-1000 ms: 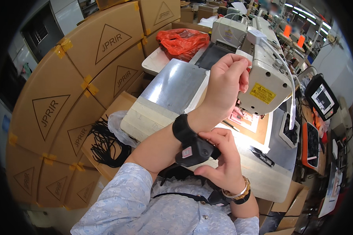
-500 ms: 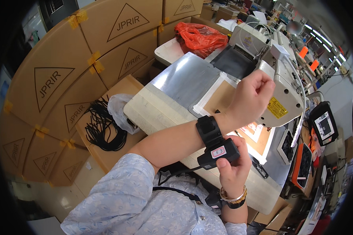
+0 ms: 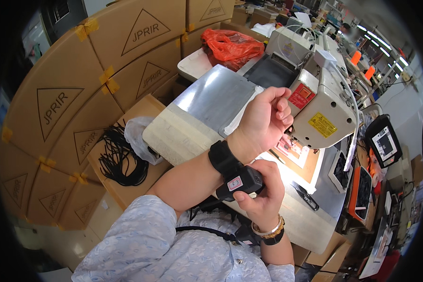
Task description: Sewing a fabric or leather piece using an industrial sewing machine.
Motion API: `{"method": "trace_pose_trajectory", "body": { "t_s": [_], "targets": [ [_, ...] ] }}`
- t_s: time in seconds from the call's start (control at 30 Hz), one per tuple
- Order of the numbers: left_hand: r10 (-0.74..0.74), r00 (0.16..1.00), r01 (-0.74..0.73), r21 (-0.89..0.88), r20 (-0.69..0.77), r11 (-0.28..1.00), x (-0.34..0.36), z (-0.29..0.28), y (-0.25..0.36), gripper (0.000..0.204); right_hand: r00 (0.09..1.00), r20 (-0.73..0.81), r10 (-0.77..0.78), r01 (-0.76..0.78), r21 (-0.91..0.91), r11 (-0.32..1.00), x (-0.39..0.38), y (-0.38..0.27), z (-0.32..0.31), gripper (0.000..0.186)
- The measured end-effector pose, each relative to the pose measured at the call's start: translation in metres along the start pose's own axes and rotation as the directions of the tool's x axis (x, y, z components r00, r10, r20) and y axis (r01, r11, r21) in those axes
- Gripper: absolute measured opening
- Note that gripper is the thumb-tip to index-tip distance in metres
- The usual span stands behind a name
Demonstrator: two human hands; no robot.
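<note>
My left hand (image 3: 263, 120) is raised over the worktable, palm partly showing, its fingers loosely curled with nothing seen in them. A black strap (image 3: 222, 157) circles the left wrist and carries a small black box-shaped device (image 3: 239, 183) with a white-and-pink label. My right hand (image 3: 263, 190) grips that device, thumb on the near side and fingers round the far side. Bracelets (image 3: 270, 229) and another dark strap sit on the right wrist. Just beyond my hands, a brown board with white edging (image 3: 310, 171) lies under the sewing machine head (image 3: 331, 113).
A black-handled tool (image 3: 306, 197) lies on the pale table (image 3: 298, 230) at right. Black cords (image 3: 122, 157) and a clear plastic bag (image 3: 138, 136) rest on a carton at left. Stacked cartons (image 3: 61, 108) rise behind. A red bag (image 3: 232, 47) and control screen (image 3: 385, 143) stand farther off.
Both hands have shifted slightly left in the picture. My left hand has turned to show more palm, and its fist has loosened. The right hand stays on the device. The view has shifted a little.
</note>
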State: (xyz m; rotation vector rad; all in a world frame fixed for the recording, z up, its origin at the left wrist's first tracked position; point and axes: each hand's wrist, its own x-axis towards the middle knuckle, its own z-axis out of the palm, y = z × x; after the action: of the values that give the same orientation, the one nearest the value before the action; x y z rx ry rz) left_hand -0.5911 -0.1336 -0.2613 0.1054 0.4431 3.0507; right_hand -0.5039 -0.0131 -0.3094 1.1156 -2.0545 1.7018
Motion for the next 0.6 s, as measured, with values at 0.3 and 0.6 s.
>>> {"method": "trace_pose_trajectory", "body": {
  "t_s": [0.3, 0.6],
  "targets": [
    [0.290, 0.938, -0.339, 0.666, 0.189, 0.665, -0.005, -0.009, -0.015, 0.013, 0.982, -0.045, 0.186, -0.171, 0.236, 0.957, -0.004, -0.003, 0.001, 0.051],
    [-0.030, 1.000, 0.030, 0.110, -0.004, 0.994, -0.007, 0.006, -0.010, 0.011, 0.997, 0.010, 0.071, -0.072, 0.233, 0.970, -0.014, 0.002, -0.001, 0.053]
  ]
}}
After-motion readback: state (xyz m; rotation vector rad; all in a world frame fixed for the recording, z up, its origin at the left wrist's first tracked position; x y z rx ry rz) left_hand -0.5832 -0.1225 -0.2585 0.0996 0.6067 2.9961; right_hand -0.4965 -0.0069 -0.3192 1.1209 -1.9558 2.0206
